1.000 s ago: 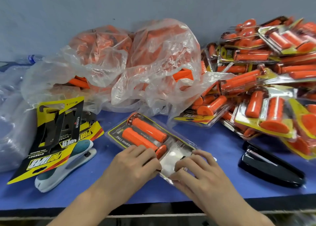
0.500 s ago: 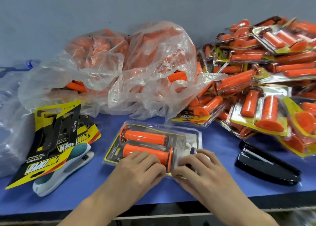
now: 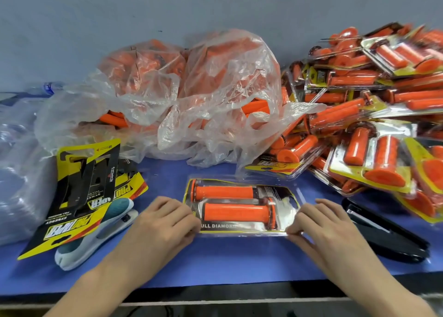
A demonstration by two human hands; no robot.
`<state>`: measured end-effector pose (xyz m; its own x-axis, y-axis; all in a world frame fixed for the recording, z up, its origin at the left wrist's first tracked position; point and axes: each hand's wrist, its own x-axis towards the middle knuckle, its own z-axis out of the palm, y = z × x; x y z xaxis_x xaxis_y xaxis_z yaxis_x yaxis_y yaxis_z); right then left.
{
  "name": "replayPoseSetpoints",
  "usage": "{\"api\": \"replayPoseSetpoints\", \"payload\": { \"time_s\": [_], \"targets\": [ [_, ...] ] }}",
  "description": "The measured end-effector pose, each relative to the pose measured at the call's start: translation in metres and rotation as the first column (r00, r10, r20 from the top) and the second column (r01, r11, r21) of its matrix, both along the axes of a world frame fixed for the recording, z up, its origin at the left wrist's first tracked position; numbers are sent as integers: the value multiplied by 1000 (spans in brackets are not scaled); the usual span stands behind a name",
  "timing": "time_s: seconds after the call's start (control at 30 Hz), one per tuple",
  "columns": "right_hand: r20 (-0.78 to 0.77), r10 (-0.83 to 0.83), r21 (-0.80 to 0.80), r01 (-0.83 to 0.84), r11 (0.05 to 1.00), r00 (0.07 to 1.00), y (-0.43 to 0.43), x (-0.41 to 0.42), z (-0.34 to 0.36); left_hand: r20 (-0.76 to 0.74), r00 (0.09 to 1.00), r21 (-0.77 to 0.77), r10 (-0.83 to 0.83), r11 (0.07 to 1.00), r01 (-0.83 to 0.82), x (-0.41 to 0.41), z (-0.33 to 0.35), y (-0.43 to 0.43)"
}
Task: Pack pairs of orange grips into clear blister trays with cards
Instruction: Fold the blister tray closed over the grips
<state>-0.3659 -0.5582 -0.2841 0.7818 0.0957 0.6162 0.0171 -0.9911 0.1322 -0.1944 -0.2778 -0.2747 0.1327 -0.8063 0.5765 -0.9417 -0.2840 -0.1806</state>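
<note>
Tray [image 3: 242,233] ends pinched by left hand [image 3: 163,223] and right hand [image 3: 328,225]; card [image 3: 217,226] lettering partly covered

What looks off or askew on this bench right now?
Nothing on the clear blister pack between the left hand and right hand: both orange grips sit in their pockets. Oddities around it: yellow-and-black printed cards lie tilted over the white-and-teal stapler, and the finished packs on the right are heaped at all angles.
</note>
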Motion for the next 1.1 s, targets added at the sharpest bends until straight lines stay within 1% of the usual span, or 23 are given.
{"api": "replayPoseSetpoints", "payload": {
  "time_s": [0.07, 0.17, 0.23, 0.33, 0.4, 0.5, 0.6, 0.7, 0.8, 0.97, 1.1],
  "targets": [
    [28, 19, -13, -18, 1000, 999, 7, 3, -5, 10, 1000, -28, -21, 999, 21, -9, -5, 2],
    [109, 124, 4, -125, 992, 986, 32, 16, -13, 21, 993, -73, -115, 991, 116, -27, -14, -2],
    [137, 201, 14, -205, 979, 970, 49, 25, -17, 22, 986, -77, -166, 983, 167, -38, -19, -6],
    [93, 267, 92, -275, 957, 959, 59, 31, -16, -3, 985, -36, -172, 985, 171, -32, -17, -2],
    [46, 282, 142, -286, 948, 958, 58, 33, -11, -23, 988, -1, -152, 988, 153, -20, -9, 5],
    [30, 295, 205, -295, 933, 955, 56, 36, -4, -64, 992, 8, -106, 994, 106, -7, 1, 10],
    [35, 294, 157, -296, 942, 955, 61, 36, -4, -50, 994, 24, -98, 995, 99, -13, -2, 9],
    [73, 332, 79, -337, 938, 940, 80, 37, -12, -47, 984, 1, -169, 986, 170, -28, -11, 5],
    [112, 378, 59, -386, 921, 919, 92, 40, -15, -49, 977, -26, -208, 978, 207, -27, -12, 6],
    [150, 421, 55, -432, 900, 895, 87, 46, -8, -97, 981, -27, -169, 986, 167, -3, -7, 10],
    [109, 439, 48, -446, 894, 892, 83, 44, -7, -157, 980, -16, -121, 993, 120, 5, -4, 13]
  ]
}}
